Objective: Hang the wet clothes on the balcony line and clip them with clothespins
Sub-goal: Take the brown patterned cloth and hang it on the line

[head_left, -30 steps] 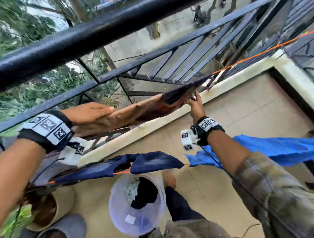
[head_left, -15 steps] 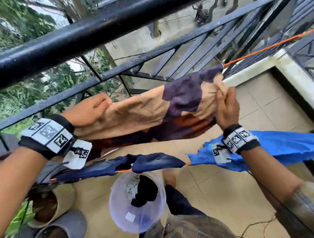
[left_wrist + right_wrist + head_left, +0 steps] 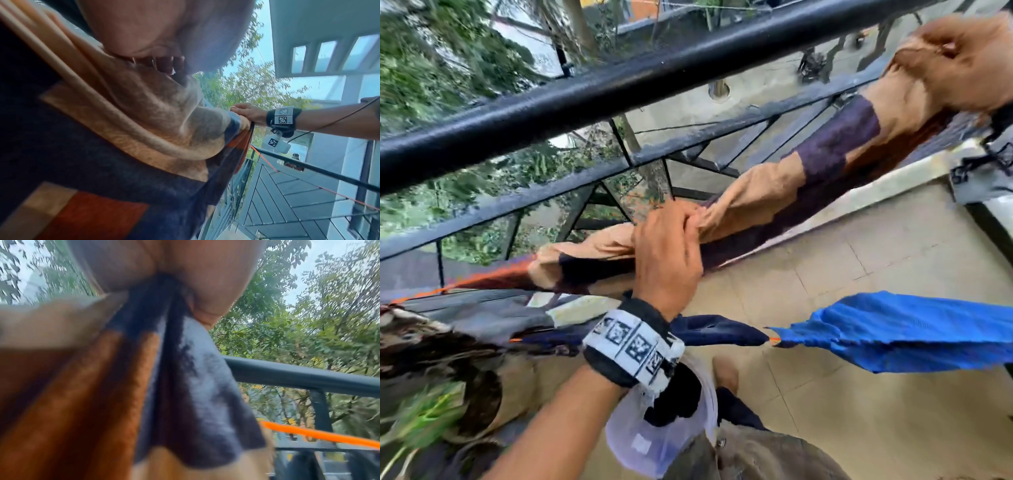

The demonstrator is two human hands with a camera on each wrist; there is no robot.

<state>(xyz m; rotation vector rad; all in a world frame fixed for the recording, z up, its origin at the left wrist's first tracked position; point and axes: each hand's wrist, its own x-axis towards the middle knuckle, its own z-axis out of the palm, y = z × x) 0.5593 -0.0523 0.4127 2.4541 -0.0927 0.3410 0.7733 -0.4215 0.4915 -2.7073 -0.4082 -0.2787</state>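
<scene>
Balcony, head view looking down over the black railing (image 3: 599,92).

Patterned towel (image 3: 767,192), tan with purple and rust blocks, stretched along a slant from 8 o'clock to 2 o'clock, just inside the railing bars.

Left hand (image 3: 671,253), centre of view: fingers curled over a bunched tan fold of the towel, grasping it. The left wrist view confirms the cloth gathered under the fingers (image 3: 164,65).

Right hand (image 3: 962,58), at 2 o'clock: clenched round the towel's far end, tan cloth bulging from the fist. The right wrist view shows dark and rust folds hanging from the grip; blurred.

Orange line (image 3: 472,282) shows at 9 o'clock beside the towel's near end. Whether the towel lies over it cannot be told from the head view.

Second orange line (image 3: 774,340) below, toward 5 o'clock, carrying a bright blue cloth (image 3: 893,329) and a dark navy garment (image 3: 719,334), tips almost touching.

At 6 o'clock on the tiled floor (image 3: 859,260): pale plastic bucket (image 3: 640,445) with dark clothing inside. No clothespin discernible on the towel.
</scene>
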